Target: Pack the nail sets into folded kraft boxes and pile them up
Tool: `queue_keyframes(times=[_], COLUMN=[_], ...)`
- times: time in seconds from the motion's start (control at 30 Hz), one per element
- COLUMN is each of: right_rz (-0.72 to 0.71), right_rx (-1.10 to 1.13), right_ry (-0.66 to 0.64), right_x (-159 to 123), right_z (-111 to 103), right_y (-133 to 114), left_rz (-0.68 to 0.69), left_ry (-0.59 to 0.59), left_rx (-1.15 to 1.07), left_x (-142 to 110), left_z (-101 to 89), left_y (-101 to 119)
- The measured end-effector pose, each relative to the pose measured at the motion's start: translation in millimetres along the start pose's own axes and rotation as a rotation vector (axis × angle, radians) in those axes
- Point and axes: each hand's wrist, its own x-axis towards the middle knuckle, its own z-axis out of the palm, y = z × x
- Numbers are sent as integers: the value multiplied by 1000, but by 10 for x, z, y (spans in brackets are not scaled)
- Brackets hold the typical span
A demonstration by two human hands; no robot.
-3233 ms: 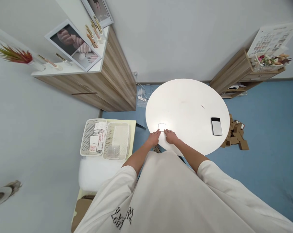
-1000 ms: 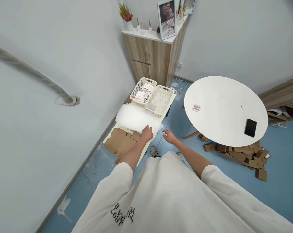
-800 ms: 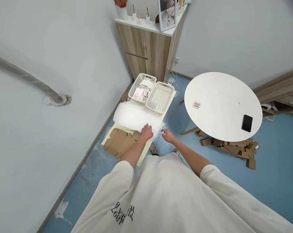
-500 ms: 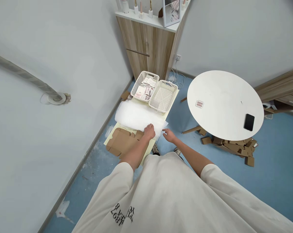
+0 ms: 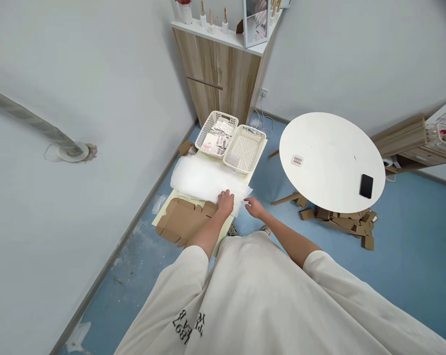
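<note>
A stack of thin white packing sheets [image 5: 197, 176], probably foam, lies across a narrow pale-yellow table [image 5: 259, 157]. My left hand [image 5: 226, 202] rests on the stack near its right end, fingers bent and palm down; a ring shows on one finger. At the stack's right edge is my right hand [image 5: 254, 208], thumb and forefinger close together on the sheet's edge. Under my left forearm lies an unfolded brown cardboard box [image 5: 182, 221], flat on the near part of the table.
Behind the sheets are two white plastic baskets, one basket [image 5: 204, 138] with printed packets, another basket [image 5: 245, 148] with a small clear item. At right stands a round white table [image 5: 330, 158] with a black phone [image 5: 366, 186] and a small pack [image 5: 297, 160]. Cardboard boxes [image 5: 341, 222] lie beneath.
The view has shifted slightly, so the room's things sit a little further left. Both hands stay by the sheets' right end, the right one slightly nearer the edge.
</note>
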Motion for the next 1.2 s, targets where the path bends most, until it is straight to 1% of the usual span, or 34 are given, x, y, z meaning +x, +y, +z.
queue_keyframes(times=[0.23, 0.5, 0.67, 0.73, 0.83, 0.93, 1.03, 1.1, 1.2], right_rz=[34, 39, 40, 38, 13, -3, -15, -18, 25], right_rx=[-6, 13, 19, 26, 56, 130, 259, 357, 447], right_ry=[-22, -16, 6, 18, 47, 94, 157, 212, 329], right_x=[-62, -113, -131, -122, -97, -61, -7, 45, 134], right_z=[-70, -63, -73, -87, -124, -179, -247, -306, -433], right_y=[48, 55, 89, 73, 10, -82, -185, -259, -367], left_rz=[-11, -105, -160, -184, -193, -168, -117, -45, 110], left_ry=[-16, -11, -20, 3, 91, 195, 288, 320, 317], left_rx=[-26, -24, -122, -168, -214, -265, -293, -282, -236], left_x=[3, 7, 34, 30, -7, -88, -207, -296, -413], left_z=[-33, -62, -128, -183, -273, -354, -431, -477, -518], left_y=[-47, 40, 64, 64, 47, 15, 0, 15, 87])
